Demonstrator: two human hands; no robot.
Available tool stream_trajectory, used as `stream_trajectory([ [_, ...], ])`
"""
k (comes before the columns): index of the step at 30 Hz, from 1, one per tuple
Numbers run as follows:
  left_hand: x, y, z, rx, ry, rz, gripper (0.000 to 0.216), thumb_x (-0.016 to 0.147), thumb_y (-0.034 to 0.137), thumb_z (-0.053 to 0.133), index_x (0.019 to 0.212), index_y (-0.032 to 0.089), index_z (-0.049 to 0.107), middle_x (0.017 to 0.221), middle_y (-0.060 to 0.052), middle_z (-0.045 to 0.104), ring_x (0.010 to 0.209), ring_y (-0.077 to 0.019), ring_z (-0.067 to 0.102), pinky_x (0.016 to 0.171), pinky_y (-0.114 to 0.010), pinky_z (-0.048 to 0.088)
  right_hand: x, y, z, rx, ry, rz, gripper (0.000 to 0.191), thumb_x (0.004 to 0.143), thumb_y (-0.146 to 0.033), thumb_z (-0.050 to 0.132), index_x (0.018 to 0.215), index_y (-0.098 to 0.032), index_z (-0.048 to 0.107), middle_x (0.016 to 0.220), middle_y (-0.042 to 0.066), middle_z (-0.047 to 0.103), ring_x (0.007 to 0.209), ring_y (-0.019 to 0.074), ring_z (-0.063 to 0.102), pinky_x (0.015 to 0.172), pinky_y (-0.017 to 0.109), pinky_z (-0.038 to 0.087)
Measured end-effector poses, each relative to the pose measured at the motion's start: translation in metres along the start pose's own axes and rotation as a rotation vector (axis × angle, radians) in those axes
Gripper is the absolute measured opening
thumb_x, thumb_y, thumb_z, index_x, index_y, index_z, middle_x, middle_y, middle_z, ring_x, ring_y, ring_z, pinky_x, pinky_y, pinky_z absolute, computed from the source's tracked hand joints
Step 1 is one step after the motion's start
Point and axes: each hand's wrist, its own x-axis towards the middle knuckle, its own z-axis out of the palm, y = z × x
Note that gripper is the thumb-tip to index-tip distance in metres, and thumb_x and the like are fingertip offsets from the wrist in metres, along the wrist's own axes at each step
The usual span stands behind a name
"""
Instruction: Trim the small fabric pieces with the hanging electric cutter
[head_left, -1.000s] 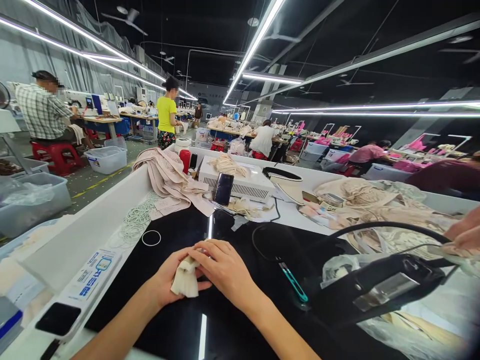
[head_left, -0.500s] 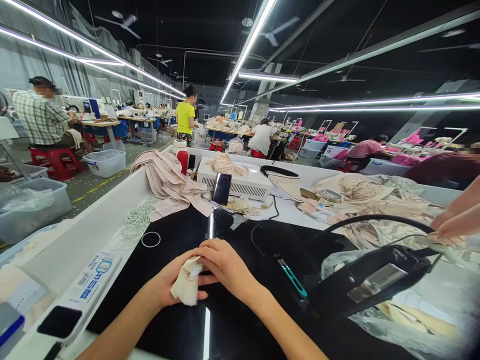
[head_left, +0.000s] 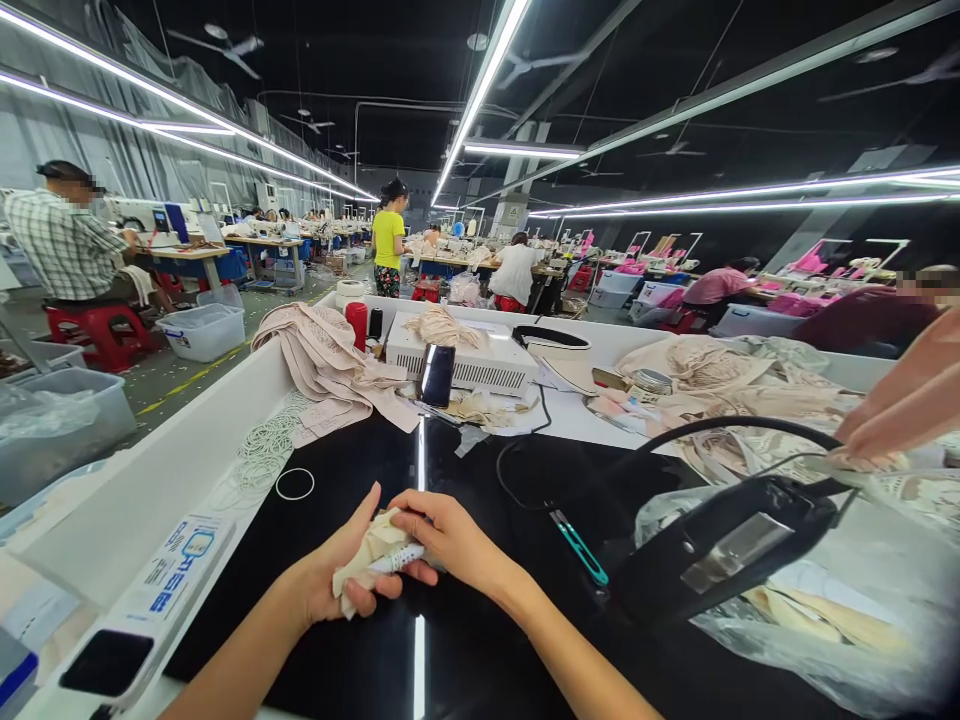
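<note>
My left hand (head_left: 319, 590) is closed around a crumpled cream cloth (head_left: 375, 538), its thumb pointing up. A slim white tube with dark print (head_left: 403, 557) lies against the cloth, across my left fingers. My right hand (head_left: 456, 540) grips the far end of the cloth and tube, thumb and fingers pressed together. Part of the tube is hidden by the cloth and fingers, so its kind is unclear. Both hands are above the glossy black tabletop (head_left: 360, 660).
A white ring (head_left: 295, 484) and teal thread snips (head_left: 579, 548) lie on the black surface. Left are pale elastic loops (head_left: 264, 445) and a phone-like device (head_left: 106, 662). Behind stand a phone (head_left: 436, 375) and white box (head_left: 465, 350). A co-worker's hand (head_left: 885, 420) is beside a black bag (head_left: 735, 550).
The cloth has turned in my hands, and the white printed tube now shows beside it. My left thumb has lifted. The view has shifted slightly.
</note>
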Motion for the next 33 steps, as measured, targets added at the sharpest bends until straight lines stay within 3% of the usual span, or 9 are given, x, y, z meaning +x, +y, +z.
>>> stream_trajectory([
  [3, 0.003, -0.001, -0.007, 0.013, -0.058, -0.042, 0.09, 0.078, 0.089, 0.036, 0.102, 0.007, 0.065, 0.086, -0.016, 0.07, 0.041, -0.0046, 0.044, 0.025, -0.01, 0.022, 0.001, 0.007, 0.002, 0.102, -0.019, 0.051, 0.019, 0.095, -0.028, 0.053, 0.092, -0.018, 0.069, 0.076, -0.001, 0.062, 0.069, 0.0125, 0.053, 0.063, 0.023, 0.041],
  [5, 0.003, -0.002, -0.011, 0.021, -0.102, -0.046, 0.088, 0.072, 0.088, 0.052, 0.103, 0.007, 0.064, 0.087, -0.015, 0.069, 0.043, -0.0034, 0.041, 0.026, -0.009, 0.018, 0.002, 0.011, 0.003, 0.159, -0.016, 0.069, 0.017, 0.093, -0.029, 0.055, 0.095, -0.018, 0.068, 0.075, -0.002, 0.061, 0.068, 0.0123, 0.051, 0.063, 0.024, 0.04],
  [9, 0.001, -0.004, -0.015, 0.049, -0.169, -0.028, 0.061, 0.071, 0.053, 0.084, 0.106, 0.007, 0.064, 0.094, -0.012, 0.067, 0.048, -0.0012, 0.039, 0.029, -0.006, 0.012, 0.002, 0.016, 0.005, 0.253, 0.006, 0.089, 0.015, 0.088, -0.032, 0.06, 0.098, -0.02, 0.059, 0.068, -0.005, 0.054, 0.06, 0.0104, 0.045, 0.056, 0.022, 0.035],
  [11, 0.0, -0.004, -0.016, 0.066, -0.181, -0.031, 0.042, 0.075, 0.03, 0.084, 0.106, 0.01, 0.064, 0.094, -0.01, 0.067, 0.049, -0.0007, 0.039, 0.03, -0.005, 0.013, 0.001, 0.017, 0.006, 0.282, 0.011, 0.09, 0.015, 0.087, -0.033, 0.061, 0.091, -0.02, 0.055, 0.066, -0.006, 0.051, 0.059, 0.0097, 0.042, 0.055, 0.022, 0.032],
  [13, 0.0, -0.002, -0.017, 0.079, -0.194, -0.054, 0.031, 0.078, 0.022, 0.079, 0.103, 0.009, 0.065, 0.091, -0.008, 0.065, 0.047, -0.0001, 0.036, 0.029, -0.006, 0.012, -0.001, 0.017, 0.005, 0.301, 0.009, 0.088, 0.016, 0.086, -0.033, 0.062, 0.086, -0.02, 0.054, 0.066, -0.006, 0.05, 0.059, 0.0095, 0.041, 0.055, 0.022, 0.031],
  [18, 0.005, 0.0, -0.023, 0.079, -0.255, -0.107, 0.049, 0.079, 0.045, 0.073, 0.094, -0.001, 0.066, 0.072, -0.003, 0.053, 0.044, 0.0004, 0.024, 0.027, -0.007, 0.003, -0.009, 0.012, -0.009, 0.344, -0.035, 0.09, 0.021, 0.093, -0.039, 0.057, 0.093, -0.018, 0.061, 0.075, -0.003, 0.055, 0.066, 0.0101, 0.047, 0.06, 0.023, 0.037],
  [21, 0.006, -0.001, -0.024, 0.091, -0.28, -0.132, 0.057, 0.079, 0.053, 0.071, 0.093, -0.002, 0.066, 0.066, 0.0, 0.049, 0.044, 0.0002, 0.019, 0.027, -0.008, 0.002, -0.015, 0.008, -0.018, 0.387, -0.114, 0.089, 0.024, 0.09, -0.036, 0.061, 0.108, -0.019, 0.061, 0.097, 0.003, 0.065, 0.086, 0.0143, 0.061, 0.078, 0.028, 0.048],
  [24, 0.006, -0.001, -0.023, 0.11, -0.288, -0.154, 0.059, 0.078, 0.056, 0.07, 0.092, -0.001, 0.067, 0.063, 0.002, 0.048, 0.044, -0.0003, 0.017, 0.027, -0.008, 0.004, -0.02, 0.006, -0.022, 0.398, -0.185, 0.081, 0.034, 0.085, -0.028, 0.067, 0.117, -0.02, 0.059, 0.109, 0.006, 0.067, 0.1, 0.0183, 0.065, 0.093, 0.036, 0.05],
  [33, 0.007, -0.004, -0.02, 0.183, -0.225, -0.161, 0.057, 0.075, 0.059, 0.071, 0.093, 0.005, 0.065, 0.082, -0.006, 0.061, 0.042, -0.0007, 0.026, 0.026, -0.011, 0.006, -0.023, 0.008, -0.015, 0.238, -0.147, 0.077, 0.043, 0.079, -0.011, 0.067, 0.119, -0.023, 0.062, 0.096, 0.0, 0.066, 0.092, 0.0163, 0.062, 0.088, 0.032, 0.048],
])
